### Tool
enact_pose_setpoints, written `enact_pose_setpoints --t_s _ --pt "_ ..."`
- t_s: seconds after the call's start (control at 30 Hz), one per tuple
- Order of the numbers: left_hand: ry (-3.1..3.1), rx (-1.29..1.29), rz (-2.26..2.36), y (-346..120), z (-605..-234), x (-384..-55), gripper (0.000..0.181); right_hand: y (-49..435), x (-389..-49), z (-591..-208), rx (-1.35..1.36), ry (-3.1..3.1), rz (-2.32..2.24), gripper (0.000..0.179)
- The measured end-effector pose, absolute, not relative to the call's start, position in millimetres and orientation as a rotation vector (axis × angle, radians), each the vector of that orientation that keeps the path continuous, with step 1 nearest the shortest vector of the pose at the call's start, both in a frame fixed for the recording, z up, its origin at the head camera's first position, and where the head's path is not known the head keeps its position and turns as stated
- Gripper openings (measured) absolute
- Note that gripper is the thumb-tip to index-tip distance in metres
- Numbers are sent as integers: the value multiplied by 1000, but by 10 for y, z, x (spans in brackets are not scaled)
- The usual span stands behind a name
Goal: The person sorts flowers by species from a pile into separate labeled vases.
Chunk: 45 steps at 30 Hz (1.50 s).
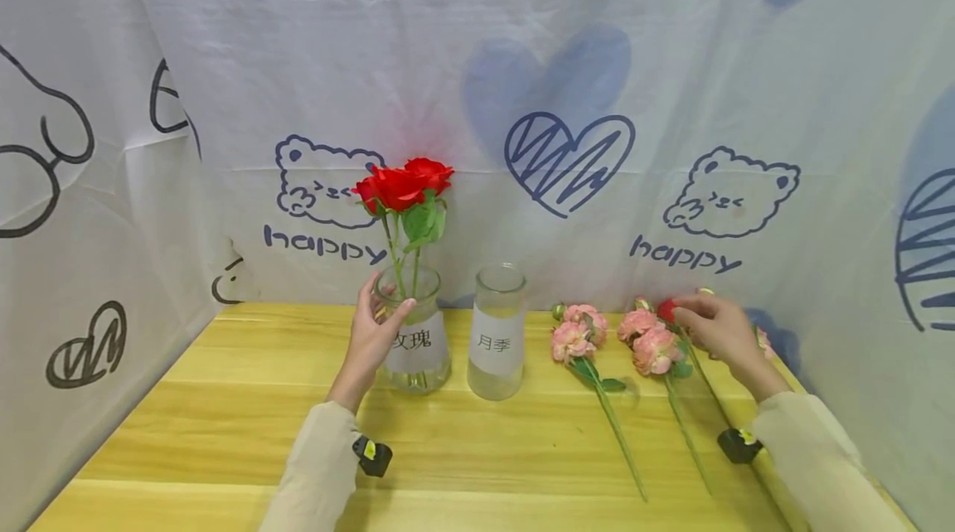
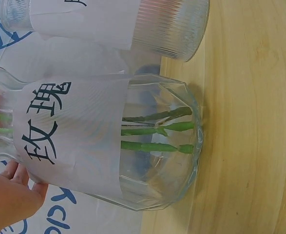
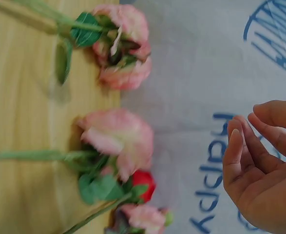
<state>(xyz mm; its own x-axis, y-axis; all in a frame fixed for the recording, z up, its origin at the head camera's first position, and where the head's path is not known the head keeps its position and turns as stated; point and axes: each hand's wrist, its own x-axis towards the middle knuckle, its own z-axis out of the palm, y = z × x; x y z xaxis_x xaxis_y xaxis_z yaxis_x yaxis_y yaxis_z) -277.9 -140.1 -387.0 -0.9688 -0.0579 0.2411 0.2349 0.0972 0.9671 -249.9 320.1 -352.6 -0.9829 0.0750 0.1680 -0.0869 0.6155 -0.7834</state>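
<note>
My left hand [image 1: 379, 335] grips the neck of a round glass vase [image 1: 438, 376], thumb in front. Red roses [image 1: 400, 186] stand in this vase, their cut stems [image 2: 157, 130] visible through the glass near its base. My right hand [image 1: 719, 331] hovers above the flowers on the right. In the right wrist view its fingers are loosely bent, with nothing between them. Below it lies a red rose [image 3: 143, 186], beside a pink flower stem [image 1: 656, 350]. Another pink flower stem [image 1: 573, 340] lies further left.
A narrower glass vase [image 1: 498, 383] with a white label stands right of the held one. Another pink blossom [image 1: 764, 343] shows beyond my right hand. Behind the wooden table [image 1: 224, 399] hangs a printed white cloth [image 1: 448, 93].
</note>
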Motion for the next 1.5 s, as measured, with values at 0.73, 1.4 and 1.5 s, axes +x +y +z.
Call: enact_pose_setpoints --t_s 0.73,1.4,1.5 --pt "-2156 -152 -1997 -1382 -3795 -2720 81 3888 -2191 -4358 -27 -2841 1083 36" --pt "-2121 -175 -1958 -1400 -3925 -2817 81 3837 -2192 -4501 45 -2859 919 28" --pt "-2123 -178 -1959 -1400 -3926 -2825 81 3831 -2216 -4507 35 -2871 906 28"
